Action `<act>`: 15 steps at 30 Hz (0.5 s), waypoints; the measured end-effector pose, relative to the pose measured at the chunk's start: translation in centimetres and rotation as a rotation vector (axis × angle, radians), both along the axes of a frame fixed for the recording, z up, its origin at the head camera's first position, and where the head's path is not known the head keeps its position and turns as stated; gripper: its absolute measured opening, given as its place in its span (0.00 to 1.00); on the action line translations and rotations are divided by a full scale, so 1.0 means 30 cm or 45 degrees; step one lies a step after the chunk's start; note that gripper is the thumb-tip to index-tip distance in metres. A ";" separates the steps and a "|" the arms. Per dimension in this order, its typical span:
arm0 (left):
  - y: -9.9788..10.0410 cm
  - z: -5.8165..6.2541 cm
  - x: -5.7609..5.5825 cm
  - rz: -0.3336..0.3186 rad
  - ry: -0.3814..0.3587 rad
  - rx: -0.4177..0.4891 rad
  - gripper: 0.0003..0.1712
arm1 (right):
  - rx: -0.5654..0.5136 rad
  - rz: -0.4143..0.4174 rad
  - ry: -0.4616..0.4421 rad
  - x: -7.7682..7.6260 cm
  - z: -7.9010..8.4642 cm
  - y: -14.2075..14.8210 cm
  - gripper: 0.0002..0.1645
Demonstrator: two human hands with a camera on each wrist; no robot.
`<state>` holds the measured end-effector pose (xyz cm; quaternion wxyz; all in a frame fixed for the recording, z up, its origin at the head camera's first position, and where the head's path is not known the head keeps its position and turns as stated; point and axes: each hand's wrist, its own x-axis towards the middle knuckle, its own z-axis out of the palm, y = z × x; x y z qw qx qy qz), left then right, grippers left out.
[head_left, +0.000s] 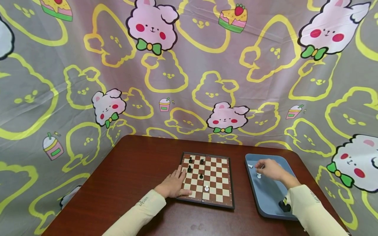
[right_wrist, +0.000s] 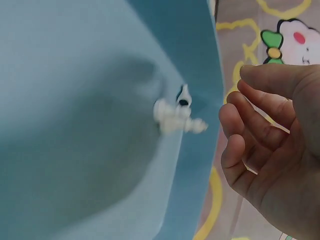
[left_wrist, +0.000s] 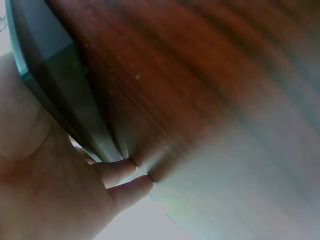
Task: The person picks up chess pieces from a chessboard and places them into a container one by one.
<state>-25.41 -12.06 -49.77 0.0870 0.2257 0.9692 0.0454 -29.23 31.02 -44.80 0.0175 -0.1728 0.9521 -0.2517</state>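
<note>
A folding chessboard [head_left: 217, 205] bears several black chess pieces [head_left: 189, 168] on its left half. One white chess piece [head_left: 206, 188] stands near the front, just right of the fold. My left hand [head_left: 172, 184] rests on the board's left edge with fingers extended; the left wrist view shows its fingertips beside the dark board side [left_wrist: 75, 95]. Over the blue tray [head_left: 267, 200] hovers my right hand [head_left: 271, 168], fingers loosely bent with a gap to the thumb and nothing between them in the right wrist view. Just below it, a white chess piece [head_left: 259, 175] stands upright in the tray.
Another white piece [head_left: 250, 166] lies by the tray's left wall. A dark object [head_left: 284, 206] shows next to the right sleeve, low in the tray. The brown table [head_left: 141, 164] is enclosed by a patterned cloth [head_left: 189, 98] behind and at both sides.
</note>
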 end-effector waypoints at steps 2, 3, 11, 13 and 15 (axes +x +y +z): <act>0.000 -0.001 0.000 0.000 -0.002 0.000 0.58 | -0.003 0.011 -0.003 0.000 0.006 -0.024 0.07; 0.000 -0.001 0.000 0.000 -0.001 0.002 0.58 | -0.008 0.016 -0.010 0.000 0.009 -0.036 0.06; 0.000 -0.003 -0.003 0.003 0.011 -0.007 0.58 | -0.045 0.049 -0.061 -0.001 0.022 -0.142 0.07; 0.000 -0.004 -0.005 0.003 0.014 -0.007 0.59 | -0.044 0.068 -0.049 -0.002 0.019 -0.168 0.07; 0.000 -0.004 -0.006 0.002 0.013 -0.009 0.59 | -0.034 0.091 -0.037 -0.002 0.014 -0.190 0.07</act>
